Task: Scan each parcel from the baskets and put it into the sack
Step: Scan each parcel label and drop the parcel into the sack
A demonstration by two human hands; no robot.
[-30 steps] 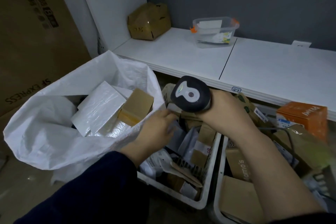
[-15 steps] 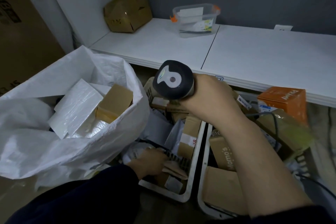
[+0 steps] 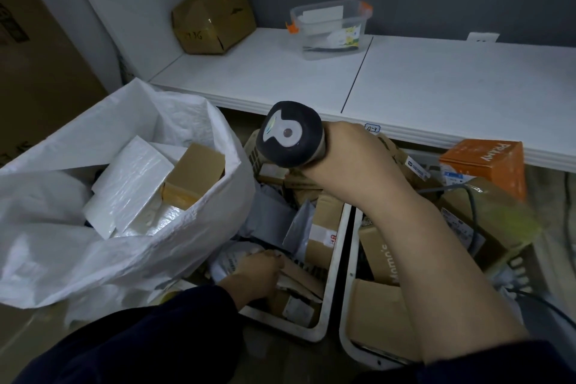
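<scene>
My right hand (image 3: 352, 165) grips a black handheld scanner (image 3: 291, 134) above the far end of the left basket (image 3: 332, 287). That white basket holds several grey mailers and brown boxes. My left hand (image 3: 254, 274) is down in its near end, fingers curled over a flat brown parcel (image 3: 300, 274). The right basket (image 3: 345, 321) beside it is packed with cardboard parcels. To the left stands the open white sack (image 3: 93, 259), which holds white padded parcels (image 3: 131, 184) and a small brown box (image 3: 193, 174).
A white shelf (image 3: 436, 87) runs along the back above the baskets, carrying a dented cardboard box (image 3: 215, 19) and a clear plastic container (image 3: 330, 28). An orange box (image 3: 486, 162) sits at the right basket's far end. The scanner's cable (image 3: 473, 212) trails right. A large carton (image 3: 37, 56) stands at left.
My left hand dropped from the sack's rim to the near end of the left basket and closed on the flat brown parcel. The scanner hand stayed over the basket.
</scene>
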